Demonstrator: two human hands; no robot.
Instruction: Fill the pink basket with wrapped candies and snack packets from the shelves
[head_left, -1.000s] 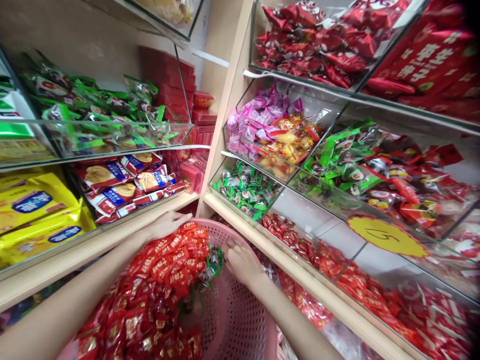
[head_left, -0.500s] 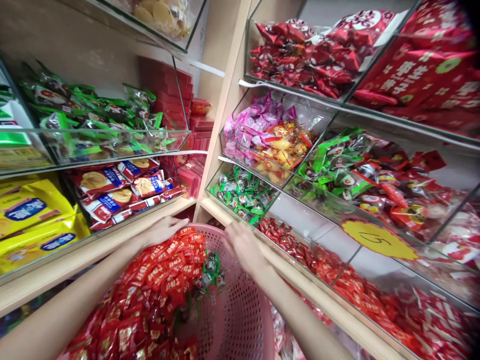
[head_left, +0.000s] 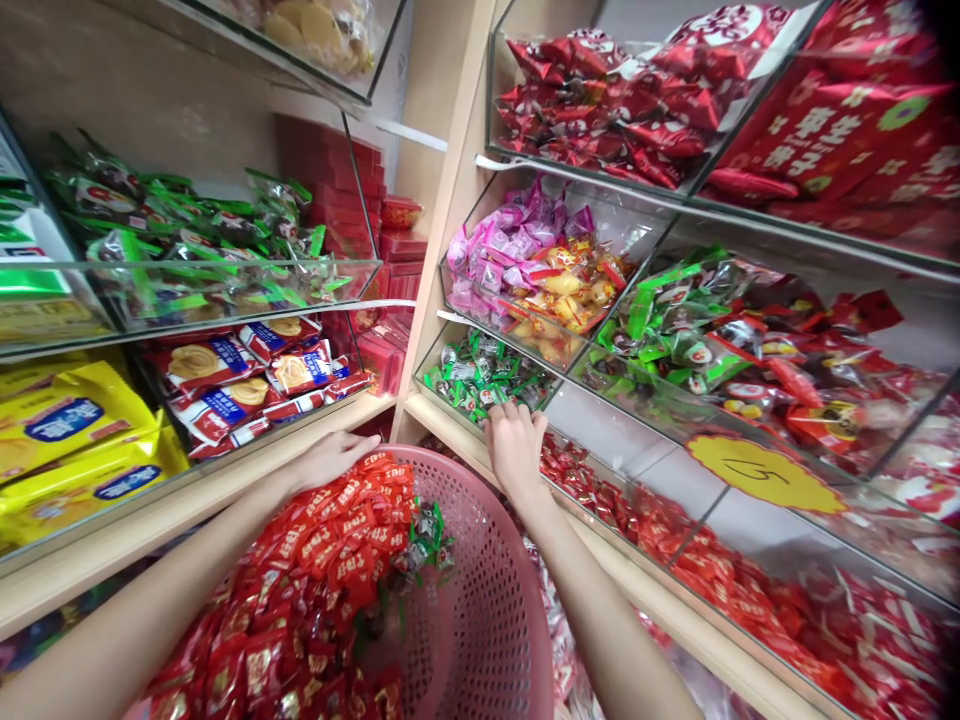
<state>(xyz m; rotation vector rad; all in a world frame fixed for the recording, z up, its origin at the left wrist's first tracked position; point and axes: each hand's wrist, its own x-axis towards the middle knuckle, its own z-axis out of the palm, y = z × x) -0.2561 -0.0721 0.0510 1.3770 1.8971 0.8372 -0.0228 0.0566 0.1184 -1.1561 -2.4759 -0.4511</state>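
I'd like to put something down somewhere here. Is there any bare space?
The right half of the pink basket is bare, beside its red candy heap. White bin floor shows between the green candies and small red candies. The wooden ledge below the biscuit packs is bare too. The upper bins are crowded.

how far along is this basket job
Partway, at a guess. Done: the green bin already holds a layer of candy. In hand: the right hand reaches into that bin, and what it grips is hidden. The left hand rests at the far rim of the basket. Left: a few green candies sit among its heap of red candies.
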